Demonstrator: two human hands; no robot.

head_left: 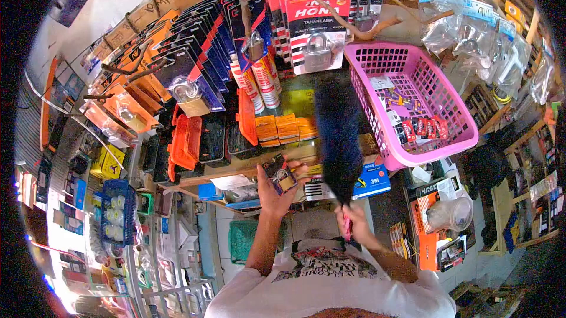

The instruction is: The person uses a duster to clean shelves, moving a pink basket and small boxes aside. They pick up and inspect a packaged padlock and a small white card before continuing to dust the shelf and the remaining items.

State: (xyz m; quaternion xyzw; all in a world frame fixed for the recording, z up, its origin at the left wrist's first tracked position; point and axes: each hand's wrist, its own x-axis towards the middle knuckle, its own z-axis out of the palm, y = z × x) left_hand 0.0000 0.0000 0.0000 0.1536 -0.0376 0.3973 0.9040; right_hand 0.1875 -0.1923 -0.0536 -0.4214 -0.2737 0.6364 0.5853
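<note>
on my feed the two hands are apart: my left hand cradles a packaged padlock in loosely spread fingers, while my right hand is closed around the pink handle of a dark, blurred duster. beyond them, a wide swing could catch the small orange boxes or knock the pink basket, and that loose left hold could let the padlock slip.

The slotted basket at right of centre is pink, the crate at lower left blue. Two clamshell boxes left of centre are orange and black. Hanging lock cards at upper centre pair red with white stripes on black.
</note>
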